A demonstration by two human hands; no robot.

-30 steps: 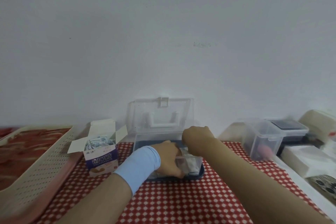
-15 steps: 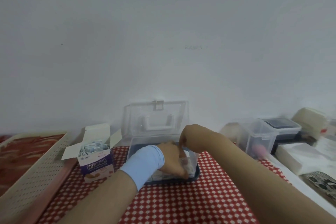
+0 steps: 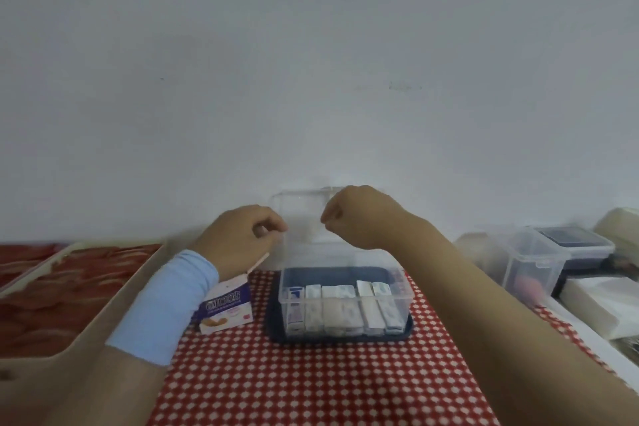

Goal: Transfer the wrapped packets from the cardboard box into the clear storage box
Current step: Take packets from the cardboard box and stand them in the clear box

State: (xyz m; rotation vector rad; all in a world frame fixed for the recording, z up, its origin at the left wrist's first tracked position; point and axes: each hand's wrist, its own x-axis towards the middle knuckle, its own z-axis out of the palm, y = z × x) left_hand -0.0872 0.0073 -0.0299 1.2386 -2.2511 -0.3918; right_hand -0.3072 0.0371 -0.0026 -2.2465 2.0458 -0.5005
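A row of wrapped packets (image 3: 342, 309) is already standing inside the clear storage box (image 3: 407, 295) on the desk (image 3: 311, 384), so the transfer is looking well advanced. The cardboard box (image 3: 228, 308) is sitting just left of it, its top hidden by the left wrist, so any leftovers are impossible to judge. Half a second ago both hands were down among the packets. Now the left hand (image 3: 238, 239) and right hand (image 3: 363, 218) are hovering by the raised lid (image 3: 301, 214), fingers (image 3: 273, 225) curled; whether they are gripping it, I cannot tell.
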